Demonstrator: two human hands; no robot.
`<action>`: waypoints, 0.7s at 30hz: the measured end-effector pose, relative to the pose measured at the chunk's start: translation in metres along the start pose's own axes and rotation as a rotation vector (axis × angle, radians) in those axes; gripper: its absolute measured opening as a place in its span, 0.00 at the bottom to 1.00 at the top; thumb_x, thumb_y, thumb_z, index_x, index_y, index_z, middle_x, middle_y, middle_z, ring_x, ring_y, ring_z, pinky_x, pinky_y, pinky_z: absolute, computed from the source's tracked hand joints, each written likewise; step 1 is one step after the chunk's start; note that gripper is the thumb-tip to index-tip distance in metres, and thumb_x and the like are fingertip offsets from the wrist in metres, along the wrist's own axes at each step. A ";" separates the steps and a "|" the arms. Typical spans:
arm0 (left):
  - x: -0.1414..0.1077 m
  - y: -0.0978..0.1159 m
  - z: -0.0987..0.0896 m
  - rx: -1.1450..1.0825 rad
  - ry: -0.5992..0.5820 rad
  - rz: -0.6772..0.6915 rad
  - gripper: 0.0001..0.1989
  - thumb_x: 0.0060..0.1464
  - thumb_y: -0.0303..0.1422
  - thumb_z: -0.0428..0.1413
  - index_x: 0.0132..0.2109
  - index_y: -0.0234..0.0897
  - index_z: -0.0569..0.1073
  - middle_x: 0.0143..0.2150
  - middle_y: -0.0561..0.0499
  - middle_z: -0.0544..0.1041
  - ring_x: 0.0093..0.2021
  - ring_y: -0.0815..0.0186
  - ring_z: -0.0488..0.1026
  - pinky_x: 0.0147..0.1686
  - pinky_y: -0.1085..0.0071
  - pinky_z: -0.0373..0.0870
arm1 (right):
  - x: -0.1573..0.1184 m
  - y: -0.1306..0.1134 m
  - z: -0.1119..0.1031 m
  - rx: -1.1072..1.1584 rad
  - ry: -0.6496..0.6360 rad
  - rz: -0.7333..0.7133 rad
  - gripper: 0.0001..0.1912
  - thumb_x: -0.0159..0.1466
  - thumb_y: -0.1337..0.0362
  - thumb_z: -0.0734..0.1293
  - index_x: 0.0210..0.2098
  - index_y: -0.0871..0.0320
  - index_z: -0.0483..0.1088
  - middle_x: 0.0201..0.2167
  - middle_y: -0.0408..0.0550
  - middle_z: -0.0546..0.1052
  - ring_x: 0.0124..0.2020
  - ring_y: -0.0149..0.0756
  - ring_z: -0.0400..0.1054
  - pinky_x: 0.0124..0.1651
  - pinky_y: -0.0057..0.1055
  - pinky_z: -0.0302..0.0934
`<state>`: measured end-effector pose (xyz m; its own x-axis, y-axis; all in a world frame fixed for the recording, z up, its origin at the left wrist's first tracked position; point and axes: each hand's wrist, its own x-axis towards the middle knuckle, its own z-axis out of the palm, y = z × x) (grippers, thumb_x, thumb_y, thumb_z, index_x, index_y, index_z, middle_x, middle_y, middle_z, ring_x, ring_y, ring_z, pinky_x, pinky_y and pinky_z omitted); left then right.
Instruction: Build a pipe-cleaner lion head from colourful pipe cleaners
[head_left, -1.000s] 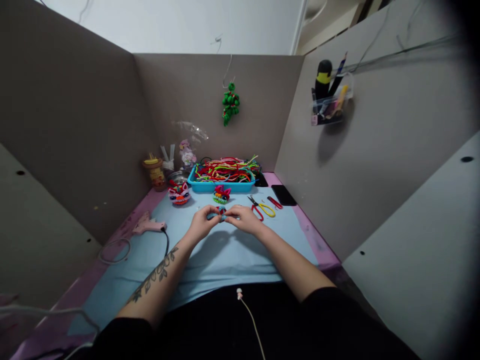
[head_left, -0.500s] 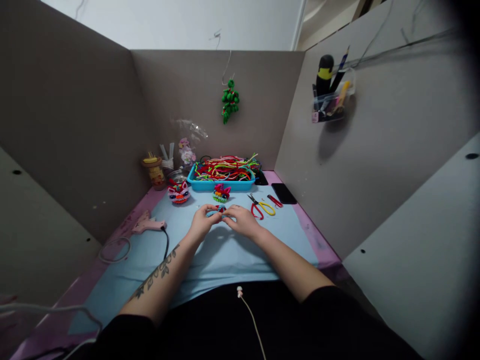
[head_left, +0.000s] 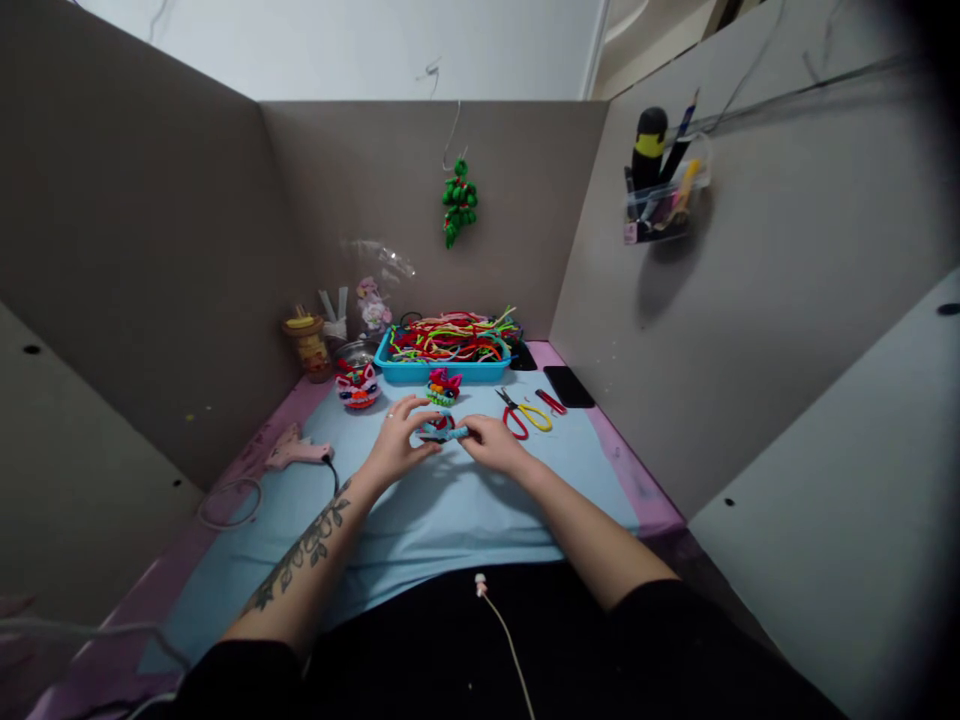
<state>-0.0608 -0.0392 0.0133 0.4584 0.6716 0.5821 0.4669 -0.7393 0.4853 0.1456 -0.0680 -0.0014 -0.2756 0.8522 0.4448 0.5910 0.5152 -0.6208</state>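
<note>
Between my hands, over the blue cloth, is a small light-blue and red fuzzy piece. My left hand curves round its left side, thumb and fingers spread apart with the piece between them. The fingertips of my right hand pinch its right end. Just behind it stands a small green, orange and magenta figure. A pink and red figure with pointed ears sits further left.
A blue tray of coloured fuzzy stems stands at the back. Pliers, a red cutter and a black phone lie right. A pink glue gun with its cable lies left. Partition walls enclose the table.
My left hand has opened wider and shifted slightly left. My right hand has moved a little right, and more of the light-blue and red piece shows between them.
</note>
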 end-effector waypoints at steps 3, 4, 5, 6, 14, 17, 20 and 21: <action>-0.001 0.003 -0.004 0.164 -0.064 0.139 0.10 0.49 0.33 0.61 0.41 0.44 0.76 0.47 0.48 0.76 0.57 0.54 0.65 0.58 0.49 0.52 | 0.000 0.000 0.001 0.157 -0.046 0.062 0.08 0.56 0.69 0.62 0.32 0.59 0.72 0.24 0.41 0.71 0.25 0.28 0.62 0.30 0.24 0.54; -0.001 0.004 -0.004 0.173 -0.085 0.153 0.08 0.51 0.33 0.59 0.41 0.43 0.76 0.43 0.49 0.78 0.53 0.56 0.69 0.58 0.49 0.52 | 0.000 0.000 0.001 0.209 -0.056 0.079 0.07 0.56 0.67 0.62 0.32 0.59 0.72 0.24 0.41 0.70 0.25 0.28 0.61 0.30 0.24 0.54; -0.002 0.005 -0.004 0.165 -0.098 0.160 0.06 0.53 0.33 0.57 0.40 0.42 0.75 0.40 0.49 0.79 0.47 0.59 0.72 0.57 0.50 0.55 | -0.001 -0.001 0.000 0.257 -0.062 0.094 0.07 0.56 0.66 0.63 0.33 0.60 0.72 0.23 0.40 0.69 0.25 0.27 0.60 0.29 0.23 0.54; -0.003 0.006 -0.003 0.146 -0.100 0.157 0.05 0.55 0.33 0.56 0.39 0.40 0.75 0.38 0.49 0.79 0.43 0.61 0.74 0.55 0.53 0.58 | -0.001 -0.001 0.000 0.298 -0.066 0.108 0.08 0.56 0.64 0.63 0.34 0.60 0.72 0.23 0.40 0.69 0.24 0.27 0.59 0.28 0.23 0.53; -0.007 0.013 0.005 0.031 -0.085 0.083 0.06 0.55 0.32 0.55 0.39 0.38 0.74 0.37 0.49 0.79 0.37 0.65 0.75 0.40 0.71 0.70 | 0.000 -0.009 -0.001 0.348 -0.065 0.170 0.09 0.53 0.63 0.67 0.32 0.60 0.72 0.20 0.38 0.67 0.21 0.25 0.57 0.27 0.23 0.53; -0.007 0.013 0.008 0.006 -0.060 0.043 0.05 0.54 0.33 0.56 0.38 0.38 0.75 0.35 0.50 0.79 0.35 0.66 0.76 0.38 0.72 0.71 | -0.001 -0.009 0.002 0.341 -0.023 0.155 0.09 0.53 0.63 0.67 0.32 0.61 0.73 0.19 0.38 0.67 0.21 0.25 0.57 0.27 0.22 0.53; -0.007 0.014 0.010 -0.083 -0.023 -0.014 0.05 0.52 0.33 0.58 0.35 0.37 0.74 0.33 0.51 0.79 0.32 0.68 0.75 0.35 0.74 0.71 | -0.003 -0.009 0.005 0.370 0.001 0.147 0.10 0.53 0.62 0.67 0.33 0.61 0.73 0.19 0.38 0.67 0.21 0.25 0.57 0.26 0.22 0.53; -0.007 0.015 0.011 -0.114 -0.013 -0.037 0.04 0.51 0.33 0.58 0.35 0.37 0.74 0.32 0.51 0.79 0.31 0.68 0.75 0.34 0.74 0.71 | -0.003 -0.009 0.006 0.380 0.008 0.143 0.10 0.53 0.62 0.67 0.33 0.61 0.73 0.20 0.39 0.68 0.21 0.25 0.57 0.26 0.23 0.53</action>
<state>-0.0485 -0.0539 0.0093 0.4522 0.6987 0.5544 0.3951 -0.7142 0.5777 0.1363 -0.0752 -0.0013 -0.2043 0.9176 0.3409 0.3001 0.3902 -0.8705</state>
